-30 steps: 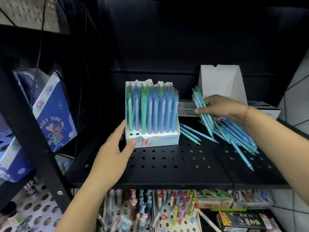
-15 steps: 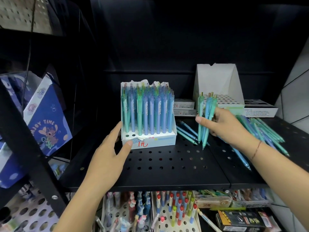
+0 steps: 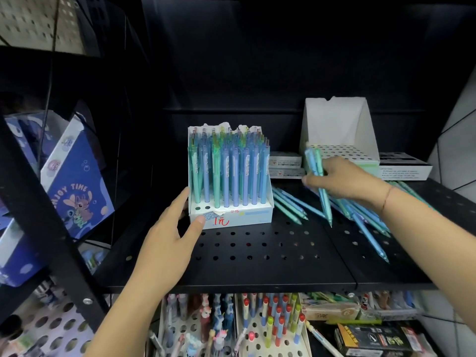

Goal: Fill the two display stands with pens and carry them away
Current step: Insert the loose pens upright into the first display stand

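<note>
right hand [image 3: 345, 180] grips a bunch of pens [image 3: 313, 161], long axis near-vertical, tips down. Just behind that hand sits the empty stand [image 3: 340, 124], holes facing up. It's probably the next target, and the right hand is far nearer. Off to its left is the nearly full stand [image 3: 244, 217], two front-left holes free. The left hand [image 3: 170, 235], spread, braces that corner, thumb on the front face. The loose pens [image 3: 365, 220] lie under and right of the right hand.
</note>
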Demonstrator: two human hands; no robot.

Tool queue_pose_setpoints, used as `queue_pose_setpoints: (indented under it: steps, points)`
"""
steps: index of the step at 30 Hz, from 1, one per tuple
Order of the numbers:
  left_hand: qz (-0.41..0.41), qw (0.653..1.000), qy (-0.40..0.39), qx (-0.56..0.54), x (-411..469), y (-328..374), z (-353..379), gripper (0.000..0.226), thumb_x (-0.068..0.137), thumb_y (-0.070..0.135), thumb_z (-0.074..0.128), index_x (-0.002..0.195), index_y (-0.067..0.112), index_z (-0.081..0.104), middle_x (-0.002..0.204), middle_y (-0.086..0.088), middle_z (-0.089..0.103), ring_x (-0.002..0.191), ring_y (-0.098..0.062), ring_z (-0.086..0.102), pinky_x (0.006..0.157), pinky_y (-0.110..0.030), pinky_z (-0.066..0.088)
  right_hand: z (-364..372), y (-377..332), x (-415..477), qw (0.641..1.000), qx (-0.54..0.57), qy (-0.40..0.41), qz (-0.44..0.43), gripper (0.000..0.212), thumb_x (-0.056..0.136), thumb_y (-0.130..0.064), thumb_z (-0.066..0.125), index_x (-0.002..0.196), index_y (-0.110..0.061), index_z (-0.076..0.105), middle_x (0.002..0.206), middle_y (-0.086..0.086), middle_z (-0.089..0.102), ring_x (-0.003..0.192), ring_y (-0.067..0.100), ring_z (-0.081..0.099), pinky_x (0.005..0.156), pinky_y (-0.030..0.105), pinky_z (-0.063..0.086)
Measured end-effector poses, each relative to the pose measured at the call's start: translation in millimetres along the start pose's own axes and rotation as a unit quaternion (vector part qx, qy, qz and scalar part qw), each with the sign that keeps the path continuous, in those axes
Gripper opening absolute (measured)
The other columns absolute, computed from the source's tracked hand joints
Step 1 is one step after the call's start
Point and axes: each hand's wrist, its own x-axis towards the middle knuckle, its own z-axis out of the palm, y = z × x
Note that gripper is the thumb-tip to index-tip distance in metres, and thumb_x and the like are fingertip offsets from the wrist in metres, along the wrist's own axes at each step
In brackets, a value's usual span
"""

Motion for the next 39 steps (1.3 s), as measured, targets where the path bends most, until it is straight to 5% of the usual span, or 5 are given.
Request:
queue_pose_setpoints:
  steps: [12, 17, 21, 27, 39]
  points:
    - [0.006, 1.0, 0.019, 0.0, 0, 2, 1, 0.057, 0.094, 0.041, 0.049, 0.146, 0.046, 0.027, 0.148, 0.018, 0.038, 0.134, -0.002, 0.035, 0.108, -0.025, 0.03, -7, -24, -2, 0.996, 0.033, -0.08, 0.02, 0.025, 0.087, -0.027, 0.068, 0.074, -0.008, 0.058, 0.049, -0.005, 0.039, 0.042, 0.008, 0.031, 0.042, 0.016, 0.032]
    - [0.09, 0.986, 0.127, -0.057, -18, 31, 4, 0.038, 0.091, 0.043, 0.044, 0.129, 0.041, 0.049, 0.121, 0.031, 0.053, 0.112, 0.015, 0.047, 0.086, -0.002, 0.035, -16, -61, -38, 0.947, 0.276, -0.162, -0.03, 0.027, 0.083, -0.028, 0.063, 0.087, -0.003, 0.071, 0.065, 0.007, 0.053, 0.044, 0.006, 0.037, 0.041, 0.013, 0.033]
    - [0.066, 0.97, -0.086, -0.218, -35, 60, 17, 0.042, 0.086, 0.051, 0.042, 0.121, 0.034, 0.058, 0.108, 0.015, 0.069, 0.102, -0.001, 0.064, 0.09, -0.017, 0.049, 12, -97, -68, 0.908, 0.327, -0.233, -0.119, 0.021, 0.078, -0.033, 0.063, 0.075, -0.015, 0.073, 0.066, 0.011, 0.045, 0.048, 0.009, 0.037, 0.042, 0.014, 0.033]
    - [0.027, 0.962, -0.127, -0.24, -36, 59, 15, 0.035, 0.094, 0.041, 0.039, 0.087, 0.011, 0.058, 0.063, 0.005, 0.055, 0.058, -0.008, 0.051, 0.065, -0.019, 0.047, 51, -117, -66, 0.946, 0.245, -0.113, -0.178, 0.032, 0.089, -0.031, 0.064, 0.082, -0.001, 0.057, 0.054, 0.005, 0.05, 0.045, 0.016, 0.043, 0.045, 0.023, 0.036]
    - [0.039, 0.964, 0.01, -0.263, -25, 35, -4, 0.028, 0.1, 0.029, 0.036, 0.093, 0.014, 0.059, 0.062, 0.004, 0.056, 0.053, -0.009, 0.047, 0.055, -0.02, 0.042, 65, -140, -53, 0.887, 0.381, 0.035, -0.257, 0.046, 0.095, -0.008, 0.054, 0.134, -0.024, 0.037, 0.074, 0.014, 0.06, 0.06, 0.017, 0.059, 0.058, 0.026, 0.052]
